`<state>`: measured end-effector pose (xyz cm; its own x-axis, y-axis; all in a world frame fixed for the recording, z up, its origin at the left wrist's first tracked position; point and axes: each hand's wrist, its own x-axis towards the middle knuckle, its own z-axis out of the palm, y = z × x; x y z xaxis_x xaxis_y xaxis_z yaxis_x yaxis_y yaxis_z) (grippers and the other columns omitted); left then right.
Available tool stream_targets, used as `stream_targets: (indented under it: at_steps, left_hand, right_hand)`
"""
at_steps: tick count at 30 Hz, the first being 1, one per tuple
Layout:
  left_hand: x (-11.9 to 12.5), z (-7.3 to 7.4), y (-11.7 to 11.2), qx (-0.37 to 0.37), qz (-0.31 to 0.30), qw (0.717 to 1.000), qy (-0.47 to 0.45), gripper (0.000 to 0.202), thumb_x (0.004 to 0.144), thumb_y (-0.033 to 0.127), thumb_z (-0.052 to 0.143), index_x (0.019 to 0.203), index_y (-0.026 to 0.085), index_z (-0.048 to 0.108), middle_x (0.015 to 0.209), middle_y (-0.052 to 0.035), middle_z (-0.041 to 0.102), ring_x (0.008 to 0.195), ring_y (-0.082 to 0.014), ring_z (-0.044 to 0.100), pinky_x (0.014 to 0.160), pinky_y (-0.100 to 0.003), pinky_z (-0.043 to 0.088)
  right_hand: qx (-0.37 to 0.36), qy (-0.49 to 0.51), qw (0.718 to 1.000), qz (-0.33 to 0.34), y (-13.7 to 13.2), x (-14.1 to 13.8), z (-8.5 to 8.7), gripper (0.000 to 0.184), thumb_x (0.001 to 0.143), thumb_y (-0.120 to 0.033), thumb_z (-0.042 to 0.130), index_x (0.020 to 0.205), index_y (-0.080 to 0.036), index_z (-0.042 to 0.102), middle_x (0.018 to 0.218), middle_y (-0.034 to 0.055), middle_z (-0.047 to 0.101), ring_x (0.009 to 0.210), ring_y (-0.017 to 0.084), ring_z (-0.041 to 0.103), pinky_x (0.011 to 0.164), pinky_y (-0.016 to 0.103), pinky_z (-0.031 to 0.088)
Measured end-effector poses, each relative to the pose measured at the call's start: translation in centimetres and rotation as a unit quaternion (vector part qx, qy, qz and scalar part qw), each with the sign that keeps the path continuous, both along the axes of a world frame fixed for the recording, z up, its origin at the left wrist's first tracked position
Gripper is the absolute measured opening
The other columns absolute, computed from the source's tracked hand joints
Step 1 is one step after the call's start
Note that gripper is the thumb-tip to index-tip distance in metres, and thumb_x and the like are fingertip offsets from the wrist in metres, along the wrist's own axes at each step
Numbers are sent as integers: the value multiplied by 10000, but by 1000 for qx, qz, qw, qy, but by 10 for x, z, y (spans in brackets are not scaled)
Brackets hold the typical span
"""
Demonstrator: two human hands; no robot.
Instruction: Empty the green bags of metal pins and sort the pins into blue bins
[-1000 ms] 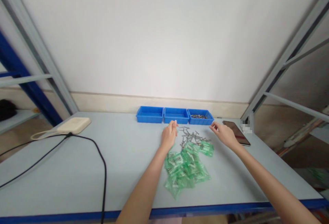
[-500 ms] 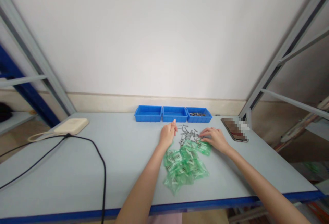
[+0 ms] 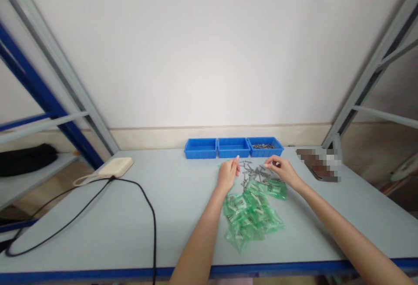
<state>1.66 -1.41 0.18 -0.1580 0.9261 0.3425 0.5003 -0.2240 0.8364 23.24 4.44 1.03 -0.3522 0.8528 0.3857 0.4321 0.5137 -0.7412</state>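
Observation:
Loose silver screws (image 3: pixel 253 172) lie in a small heap on the table between my hands. My right hand (image 3: pixel 283 171) is at the heap's right side, thumb and forefinger pinched on what looks like one screw (image 3: pixel 262 167). Left of the heap, my left hand (image 3: pixel 229 174) is closed with its fingers curled; what it holds, if anything, is hidden. A bit of green film shows beside that hand. Nearer me lies a pile of green plastic bags (image 3: pixel 253 215) with small white and metal parts inside.
Three blue bins stand in a row by the wall: a left bin (image 3: pixel 200 154), a middle bin (image 3: pixel 233 154) and a right bin (image 3: pixel 266 151) containing small metal pieces. A phone (image 3: pixel 316 167), partly blurred, lies right. A white box (image 3: pixel 116 167) and black cable (image 3: pixel 153 224) are left.
My right hand has lifted slightly from the screws, and its thumb and forefinger have come together. My left hand stays closed beside the heap. The whole view has shifted, so things appear farther right.

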Motion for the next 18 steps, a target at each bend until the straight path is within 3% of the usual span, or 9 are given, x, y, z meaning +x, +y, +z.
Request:
stream_targets:
  at_steps: [3, 5, 8, 13, 18]
  left_hand:
    - [1, 0, -1, 6, -1, 1000, 1, 570, 886, 568, 257, 530, 191, 495, 438, 17, 495, 465, -128, 497, 573, -253, 376]
    - [1, -3, -1, 1, -16, 1000, 5, 563, 882, 570, 272, 542, 189, 508, 435, 14, 498, 458, -133, 493, 570, -261, 377]
    - [2, -9, 1, -18, -58, 998, 3, 523, 869, 582, 308, 627, 188, 552, 441, 12, 514, 446, -140, 477, 544, -267, 377]
    - [12, -15, 4, -56, -147, 985, -74, 484, 846, 618, 325, 780, 199, 556, 470, 13, 536, 388, -122, 413, 444, -252, 331]
    - [14, -9, 5, -50, -154, 976, -144, 491, 780, 667, 394, 703, 195, 503, 455, 23, 488, 389, -109, 397, 427, -245, 321]
  right_hand:
    - [-50, 45, 994, 82, -1, -30, 11, 291, 665, -469, 645, 657, -178, 633, 662, 21, 619, 607, 153, 497, 592, 275, 383]
    - [-63, 93, 989, 98, -1, -48, 11, 316, 649, -488, 653, 636, -174, 616, 635, 13, 602, 605, 151, 503, 588, 270, 384]
    - [-79, 170, 980, 73, -3, -64, 1, 381, 625, -555, 652, 636, -178, 595, 607, 3, 583, 580, 145, 497, 577, 271, 394]
    - [-124, 257, 958, 9, -10, -72, -17, 478, 608, -668, 612, 703, -201, 574, 576, 12, 572, 526, 164, 508, 486, 273, 381]
    - [-125, 269, 955, -2, -14, -75, -21, 528, 578, -706, 614, 726, -201, 572, 600, 37, 614, 532, 188, 550, 484, 289, 403]
